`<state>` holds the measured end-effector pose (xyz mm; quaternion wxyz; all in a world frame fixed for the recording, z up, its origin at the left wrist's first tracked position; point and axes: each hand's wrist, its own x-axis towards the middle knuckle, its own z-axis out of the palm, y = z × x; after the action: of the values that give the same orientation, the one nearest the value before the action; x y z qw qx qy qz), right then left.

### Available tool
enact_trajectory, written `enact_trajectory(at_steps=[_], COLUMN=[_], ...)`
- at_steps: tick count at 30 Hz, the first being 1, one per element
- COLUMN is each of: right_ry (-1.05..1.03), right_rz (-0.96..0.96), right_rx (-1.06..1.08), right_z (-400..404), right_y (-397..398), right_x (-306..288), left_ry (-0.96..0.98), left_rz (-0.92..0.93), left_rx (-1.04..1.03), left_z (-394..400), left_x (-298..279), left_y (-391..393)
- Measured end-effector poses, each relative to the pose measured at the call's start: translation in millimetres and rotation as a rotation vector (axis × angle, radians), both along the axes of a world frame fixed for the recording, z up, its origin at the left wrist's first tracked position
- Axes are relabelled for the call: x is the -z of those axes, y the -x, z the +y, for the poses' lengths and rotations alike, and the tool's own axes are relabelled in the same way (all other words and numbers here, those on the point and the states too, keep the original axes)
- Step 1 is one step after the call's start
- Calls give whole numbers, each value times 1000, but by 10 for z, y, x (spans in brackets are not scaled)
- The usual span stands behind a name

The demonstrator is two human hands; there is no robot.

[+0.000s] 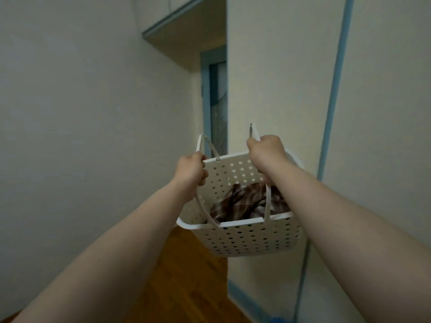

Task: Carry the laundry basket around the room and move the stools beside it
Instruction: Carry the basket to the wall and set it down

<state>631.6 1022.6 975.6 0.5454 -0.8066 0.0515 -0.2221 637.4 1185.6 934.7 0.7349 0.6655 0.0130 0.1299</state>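
Walls [81, 113]: pale, plain surfaces on the left and right, meeting at a narrow passage ahead.
Floor [184, 287]: brown wood boards, visible low in the centre between the forearms.
Overhead shelf [186, 38]: pale slab projecting from the left wall above the passage.
Door [215, 106]: blue-framed, at the far end of the passage, partly hidden by the right wall.
Blue trim [335, 78]: thin strip running down the right wall.
Laundry basket [245, 236]: white perforated plastic, held up off the floor at arm's length, tilted with its opening toward the camera, close to the right wall's corner.
Clothing [242, 201]: brown plaid fabric bunched inside the basket.
Left hand [190, 171]: fingers clenched around the left loop handle, near the rim.
Right hand [265, 152]: fingers clenched around the right loop handle, higher than the left hand.
Stools: not in view.
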Motion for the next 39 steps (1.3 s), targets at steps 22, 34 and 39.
enact_trajectory(at_steps=[22, 34, 39], right_ry=[-362, -307, -286], right_rz=[256, 337, 343], right_rx=[-849, -1177, -1174], right_z=[5944, 7987, 8721], right_y=[-1696, -3030, -3398], right_x=[193, 296, 420], left_ry=[-247, -178, -146], left_rz=[87, 113, 108], left_rx=[-907, -1146, -1161], left_z=[5592, 7239, 8023], left_x=[-161, 37, 136], left_y=[-314, -1528, -1845])
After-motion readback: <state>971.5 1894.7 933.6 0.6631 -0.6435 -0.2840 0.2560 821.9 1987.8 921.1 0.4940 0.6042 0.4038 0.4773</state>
